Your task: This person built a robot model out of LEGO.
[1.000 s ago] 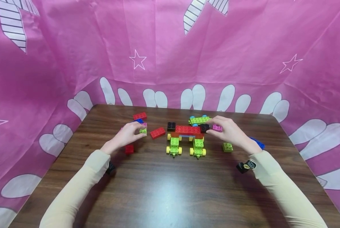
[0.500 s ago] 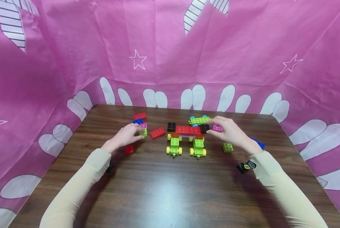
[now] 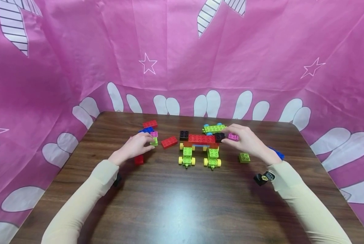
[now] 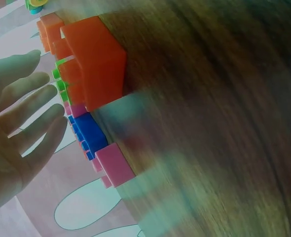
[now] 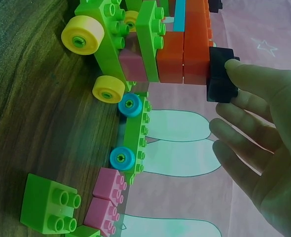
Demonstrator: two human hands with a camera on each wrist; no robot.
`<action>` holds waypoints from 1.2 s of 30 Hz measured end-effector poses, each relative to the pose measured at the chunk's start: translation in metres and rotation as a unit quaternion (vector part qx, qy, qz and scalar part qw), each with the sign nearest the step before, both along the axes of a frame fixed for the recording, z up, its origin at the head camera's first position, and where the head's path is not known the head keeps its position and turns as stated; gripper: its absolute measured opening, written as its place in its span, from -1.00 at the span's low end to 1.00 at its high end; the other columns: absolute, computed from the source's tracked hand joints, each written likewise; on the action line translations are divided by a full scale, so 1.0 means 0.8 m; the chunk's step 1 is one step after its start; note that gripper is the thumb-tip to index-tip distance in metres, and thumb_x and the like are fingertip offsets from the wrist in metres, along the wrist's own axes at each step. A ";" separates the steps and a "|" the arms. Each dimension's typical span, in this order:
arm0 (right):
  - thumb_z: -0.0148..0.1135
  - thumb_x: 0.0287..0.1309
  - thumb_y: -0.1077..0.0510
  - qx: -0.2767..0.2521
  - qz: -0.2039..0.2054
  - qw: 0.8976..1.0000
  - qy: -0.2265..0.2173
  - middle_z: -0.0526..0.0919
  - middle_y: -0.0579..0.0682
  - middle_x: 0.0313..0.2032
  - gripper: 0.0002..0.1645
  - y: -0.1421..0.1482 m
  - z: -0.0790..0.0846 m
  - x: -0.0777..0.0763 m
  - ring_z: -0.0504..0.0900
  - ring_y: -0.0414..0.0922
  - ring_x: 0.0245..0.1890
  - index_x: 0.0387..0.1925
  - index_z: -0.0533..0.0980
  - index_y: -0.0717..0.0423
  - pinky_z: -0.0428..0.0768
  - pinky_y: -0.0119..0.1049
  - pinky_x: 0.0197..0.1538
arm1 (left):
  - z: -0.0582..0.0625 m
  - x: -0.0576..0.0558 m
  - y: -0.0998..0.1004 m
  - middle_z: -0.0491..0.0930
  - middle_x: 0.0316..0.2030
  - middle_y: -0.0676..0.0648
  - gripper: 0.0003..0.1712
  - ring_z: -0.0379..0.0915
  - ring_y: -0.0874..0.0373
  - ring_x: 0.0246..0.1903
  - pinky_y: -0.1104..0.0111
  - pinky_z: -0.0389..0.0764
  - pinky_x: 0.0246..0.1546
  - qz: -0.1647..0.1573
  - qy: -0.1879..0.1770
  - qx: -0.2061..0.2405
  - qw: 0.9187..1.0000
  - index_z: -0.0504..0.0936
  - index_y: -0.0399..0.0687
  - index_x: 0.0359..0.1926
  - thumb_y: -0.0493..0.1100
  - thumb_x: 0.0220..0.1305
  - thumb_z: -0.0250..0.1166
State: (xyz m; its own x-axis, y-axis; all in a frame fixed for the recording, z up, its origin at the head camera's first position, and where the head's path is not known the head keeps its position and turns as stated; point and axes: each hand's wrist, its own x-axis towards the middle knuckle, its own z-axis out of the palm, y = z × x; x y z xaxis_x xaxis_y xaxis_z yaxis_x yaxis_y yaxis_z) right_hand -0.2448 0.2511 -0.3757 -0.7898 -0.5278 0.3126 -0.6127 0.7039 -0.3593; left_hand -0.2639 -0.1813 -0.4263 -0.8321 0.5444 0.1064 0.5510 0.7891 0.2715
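My right hand (image 3: 246,141) pinches a black brick (image 5: 222,74) between thumb and fingers. That brick sits at the right end of the long red bricks (image 3: 201,138), on top of a structure. A second black brick (image 3: 184,135) stands at its left end. Two lime-green wheeled bases (image 5: 111,59) with yellow wheels carry the structure. Over the loose bricks on the left hovers my left hand (image 3: 135,146), its fingers spread loosely and holding nothing. Nearest to it are a lime-green brick (image 3: 154,141), a pink brick (image 3: 154,134) and a red brick (image 4: 103,61).
Behind the structure stands a lime-green wheeled base (image 3: 214,128) with blue wheels. Pink bricks (image 3: 233,137), a lime-green brick (image 3: 244,158) and a blue brick (image 3: 276,153) lie to the right. At left are red bricks (image 3: 169,142) and a blue brick (image 3: 146,130). A pink curtain surrounds the table.
My left hand has drawn back slightly, showing more of the blue, pink and lime-green bricks by its fingertips. The right hand has stayed on the black brick.
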 end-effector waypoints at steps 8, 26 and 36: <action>0.43 0.14 0.06 0.005 -0.001 1.000 -0.003 0.71 0.07 -0.03 -0.56 0.000 0.001 -0.001 0.66 0.01 0.03 0.04 0.62 0.12 0.64 0.03 0.11 | 0.001 -0.003 0.000 0.71 -0.09 -0.14 -0.70 0.61 -0.01 -0.06 0.09 0.65 0.07 -0.013 -0.025 0.028 0.999 0.74 -0.17 -0.06 -0.14 0.21 0.42; 0.44 0.12 0.09 0.001 -0.002 1.000 -0.001 0.71 0.07 -0.05 -0.58 0.000 -0.002 -0.002 0.67 0.02 0.02 0.03 0.63 0.11 0.64 0.05 0.11 | 0.004 -0.015 0.008 0.75 -0.17 -0.09 -0.65 0.57 0.06 -0.22 0.04 0.67 -0.13 0.088 -0.074 -0.016 0.993 0.71 -0.10 -0.07 -0.07 0.14 0.47; 0.42 0.16 0.06 -0.003 -0.002 1.000 -0.008 0.71 0.07 -0.04 -0.59 0.001 -0.004 -0.003 0.66 0.03 0.03 0.03 0.63 0.10 0.63 0.05 0.12 | 0.000 -0.017 0.006 0.73 -0.15 -0.11 -0.62 0.52 0.06 -0.24 0.06 0.66 -0.10 0.095 -0.091 -0.013 0.991 0.71 -0.08 -0.03 -0.05 0.15 0.47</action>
State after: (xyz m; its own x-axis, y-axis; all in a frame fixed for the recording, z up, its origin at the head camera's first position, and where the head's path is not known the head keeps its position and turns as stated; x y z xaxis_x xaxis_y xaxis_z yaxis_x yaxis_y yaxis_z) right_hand -0.2468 0.2520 -0.3786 -0.7964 -0.5229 0.3037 -0.6044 0.7038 -0.3734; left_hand -0.2771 -0.1762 -0.4261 -0.9238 0.3769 -0.0677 0.3356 0.8820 0.3309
